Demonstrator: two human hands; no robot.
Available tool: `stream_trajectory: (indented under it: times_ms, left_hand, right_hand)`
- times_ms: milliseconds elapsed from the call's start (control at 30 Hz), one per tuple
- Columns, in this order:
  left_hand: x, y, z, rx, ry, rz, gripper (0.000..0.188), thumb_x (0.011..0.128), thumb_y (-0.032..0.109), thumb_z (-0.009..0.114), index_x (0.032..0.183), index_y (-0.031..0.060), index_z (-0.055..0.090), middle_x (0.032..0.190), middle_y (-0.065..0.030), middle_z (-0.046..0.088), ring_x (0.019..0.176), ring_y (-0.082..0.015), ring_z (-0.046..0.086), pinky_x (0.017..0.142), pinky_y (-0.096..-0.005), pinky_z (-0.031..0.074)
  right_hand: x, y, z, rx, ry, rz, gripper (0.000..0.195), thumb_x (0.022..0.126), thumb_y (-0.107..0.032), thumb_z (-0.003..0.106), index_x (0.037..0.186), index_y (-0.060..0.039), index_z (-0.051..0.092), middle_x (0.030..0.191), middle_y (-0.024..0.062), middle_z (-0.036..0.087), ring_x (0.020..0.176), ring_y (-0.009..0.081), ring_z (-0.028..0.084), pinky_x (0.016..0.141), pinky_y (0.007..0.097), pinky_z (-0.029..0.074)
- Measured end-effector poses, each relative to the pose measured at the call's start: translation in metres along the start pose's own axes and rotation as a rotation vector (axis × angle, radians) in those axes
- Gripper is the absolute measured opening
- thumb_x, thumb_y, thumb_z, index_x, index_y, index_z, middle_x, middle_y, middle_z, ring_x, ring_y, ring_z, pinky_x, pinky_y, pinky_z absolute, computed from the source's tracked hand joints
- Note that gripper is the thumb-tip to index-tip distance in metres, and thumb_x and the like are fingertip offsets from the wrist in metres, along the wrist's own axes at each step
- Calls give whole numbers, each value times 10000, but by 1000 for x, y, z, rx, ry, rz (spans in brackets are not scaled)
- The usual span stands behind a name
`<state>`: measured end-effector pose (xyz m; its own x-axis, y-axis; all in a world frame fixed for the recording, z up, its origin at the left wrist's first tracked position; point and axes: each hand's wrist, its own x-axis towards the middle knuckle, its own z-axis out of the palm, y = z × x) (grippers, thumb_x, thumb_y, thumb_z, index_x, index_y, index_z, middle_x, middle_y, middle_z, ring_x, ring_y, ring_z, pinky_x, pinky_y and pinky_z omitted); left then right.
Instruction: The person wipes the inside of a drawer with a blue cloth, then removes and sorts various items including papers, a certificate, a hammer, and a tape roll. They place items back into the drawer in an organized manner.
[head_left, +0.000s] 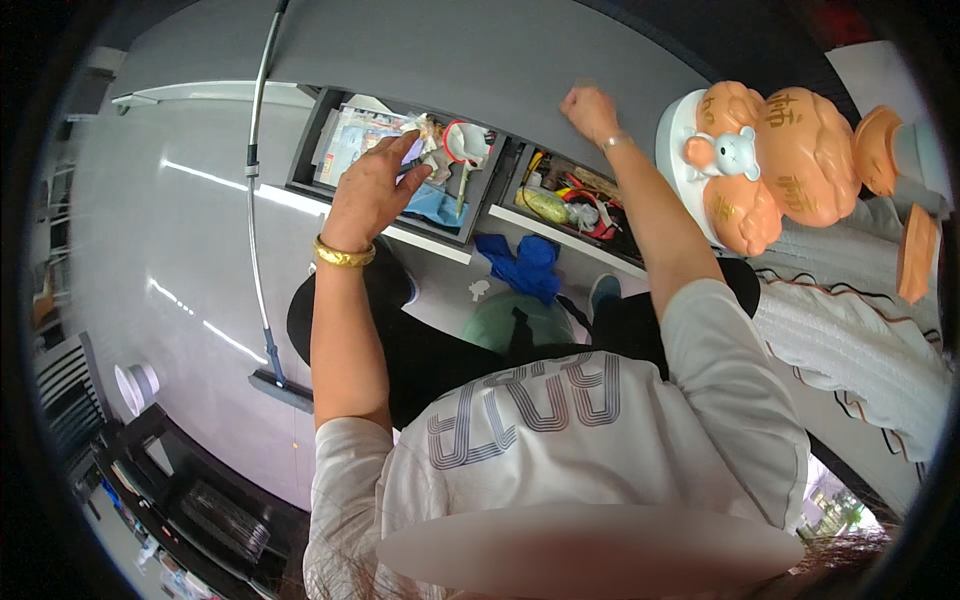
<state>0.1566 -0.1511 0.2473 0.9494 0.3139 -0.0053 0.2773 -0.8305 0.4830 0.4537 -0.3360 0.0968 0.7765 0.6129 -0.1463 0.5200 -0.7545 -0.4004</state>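
Note:
My left hand (379, 184), a gold bracelet on its wrist, hovers over an open drawer (300, 161) with its fingers apart and nothing seen in them. Papers (349, 150), crumpled tissue or plastic, a white cup with a red rim (466, 142) and a blue plastic bag (439, 206) fill that drawer. Curled into a loose fist, my right hand (592, 112) is above the grey tabletop (487, 52); no object shows in it. Below my right forearm a second open drawer (559, 229) contains a yellow-green packet (541, 205), red-handled items (600, 221) and other small things.
A large orange and white figurine (810, 157) stands to the right, near a white padded cover (855, 360). A long-handled floor squeegee or broom (253, 225) leans at the left. Between my legs are a green round stool or ball (502, 319) and blue cloth or plastic (525, 262).

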Motion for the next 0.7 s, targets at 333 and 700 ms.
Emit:
stream_trajectory:
  times_ms: [333,700]
  left_hand:
    - [8,16,6,-46,-75,90,447,824,218,610,1215,31,501,1109,-205,574,970,-356,573,822,-383,456]
    - [5,13,15,-5,-160,60,449,836,237,592,1224,35,491,1114,-211,571,999,-358,561,837,-384,452]
  right_hand:
    - [-201,72,43,-315,-305,-19,238,844,-139,458,974,40,547,893,220,609,855,343,598,699,405,503]
    - [-192,97,64,-300,-250,353,564,851,-87,437,1342,87,223,1383,291,214,1302,435,201,1065,436,251]
